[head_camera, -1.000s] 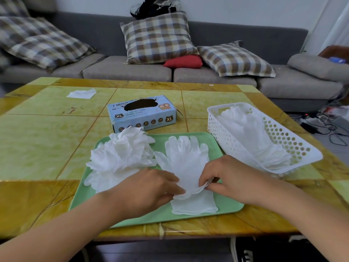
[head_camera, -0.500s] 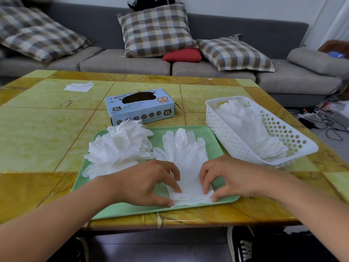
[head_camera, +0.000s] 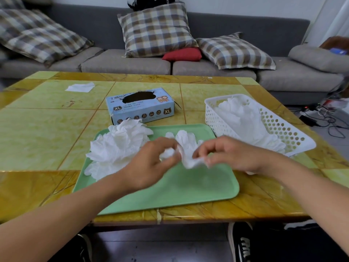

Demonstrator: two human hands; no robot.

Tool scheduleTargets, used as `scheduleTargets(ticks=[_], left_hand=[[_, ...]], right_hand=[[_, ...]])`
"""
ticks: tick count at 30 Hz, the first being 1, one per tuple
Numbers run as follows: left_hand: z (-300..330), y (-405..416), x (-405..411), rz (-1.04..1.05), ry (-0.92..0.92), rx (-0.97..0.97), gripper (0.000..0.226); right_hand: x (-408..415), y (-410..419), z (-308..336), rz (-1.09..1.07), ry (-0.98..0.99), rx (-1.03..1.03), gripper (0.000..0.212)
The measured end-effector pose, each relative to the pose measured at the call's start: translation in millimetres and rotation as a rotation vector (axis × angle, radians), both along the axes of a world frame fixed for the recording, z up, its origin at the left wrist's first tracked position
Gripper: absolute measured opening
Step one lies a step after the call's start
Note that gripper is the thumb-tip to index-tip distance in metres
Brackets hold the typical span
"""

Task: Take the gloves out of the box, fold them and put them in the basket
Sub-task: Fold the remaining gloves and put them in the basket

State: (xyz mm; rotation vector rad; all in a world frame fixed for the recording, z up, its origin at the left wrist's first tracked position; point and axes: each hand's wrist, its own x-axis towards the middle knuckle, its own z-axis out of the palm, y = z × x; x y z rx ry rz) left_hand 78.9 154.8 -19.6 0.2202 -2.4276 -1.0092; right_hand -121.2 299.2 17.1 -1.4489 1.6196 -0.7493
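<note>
- A long grey sofa [head_camera: 124, 63] runs across the top of the frame, behind everything else.
- The yellow and green surface [head_camera: 43, 133] fills the middle of the frame and carries all the things.
- A green tray [head_camera: 179, 188] lies on the surface at the lower middle, close to the near edge.
- Checked pillows [head_camera: 156, 29] sit on the sofa, and a small red pillow [head_camera: 182, 54] lies between two of them.
- A white basket [head_camera: 283, 127] with round holes stands at the right, just beside the tray. White folded gloves [head_camera: 243, 118] lie inside it.
- A messy pile of gloves [head_camera: 117, 146] sits on the left part of the tray.
- The blue box [head_camera: 140, 106] stands behind the tray in the middle of the frame. Its dark hole on top faces up, and the pile hides its lower left corner.
- The left hand [head_camera: 151, 163] is over the middle of the tray. Its fingers are curled and pinch the left side of one white glove [head_camera: 187, 146].
- The right hand [head_camera: 232, 154] is just right of it. Its fingers pinch the right side of the same glove.
- That glove hangs bunched between the two hands, lifted off the tray. The hands hide its lower part.
- A flat white paper [head_camera: 80, 87] lies alone at the upper left of the surface, well apart from the rest.
- Black shoes [head_camera: 239, 241] show under the surface at the bottom of the frame.
- Dark cables [head_camera: 328, 121] lie on the floor at the right edge.
</note>
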Motion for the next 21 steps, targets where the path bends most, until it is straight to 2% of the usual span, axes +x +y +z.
scheduleTargets(ticks=[1,3,4,5,6,7,9,11,13,16,19,21], left_hand=[[14,1,-3,0.033,0.026,0.162,0.024],[44,2,-11,0.081,0.071,0.375,0.03],[57,4,-15,0.107,0.083,0.433,0.031],[70,4,-18,0.123,0.098,0.471,0.031],[80,5,-22,0.131,0.111,0.505,0.032],[88,4,-25,0.135,0.129,0.533,0.035],[100,6,-30,0.141,0.151,0.554,0.041],[112,12,-33,0.149,0.145,0.529,0.04],[128,21,-36,0.117,0.132,0.551,0.042],[158,35,-40,-0.013,0.045,0.62,0.055],[183,48,-59,-0.103,0.005,0.545,0.033],[191,47,-81,-0.042,0.001,0.569,0.026]], right_hand=[[0,-2,9,-0.077,-0.263,-0.056,0.011],[2,-2,25,-0.152,-0.722,-0.131,0.025],[4,-1,30,-0.133,-0.839,-0.145,0.042],[8,-1,35,-0.086,-0.862,-0.173,0.064],[13,0,37,-0.056,-0.836,-0.211,0.08],[19,-1,39,-0.086,-0.79,-0.254,0.083],[26,-2,46,-0.306,-0.705,-0.318,0.062],[28,0,56,-0.474,-0.705,-0.355,0.043],[23,7,71,-0.51,-0.723,-0.381,0.04],[8,21,104,-0.515,-0.648,-0.398,0.04],[-15,37,141,-0.512,-0.521,-0.387,0.04],[-33,43,162,-0.525,-0.442,-0.36,0.046]])
